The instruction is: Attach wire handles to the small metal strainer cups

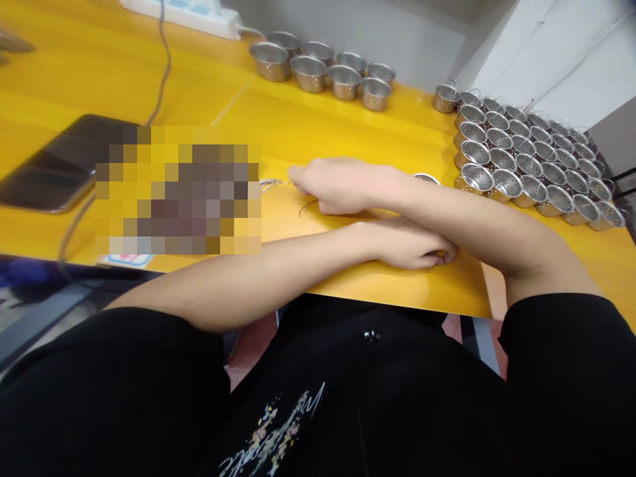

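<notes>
The wire (271, 183) is laid leftward from the bunched fingertips of the right hand (338, 189); pinching cannot be told. The left hand (415, 248) is curled shut, farther off.

- Arms are crossed in front of the body, with the right forearm lying over the left wrist.
- Right hand (332, 189) reaches across to the left, knuckles up, fingers curled into a loose fist.
- Left hand (416, 246) sits tucked under the right forearm, palm down, fingers curled in.
- Both forearms are bare below black sleeves.
</notes>
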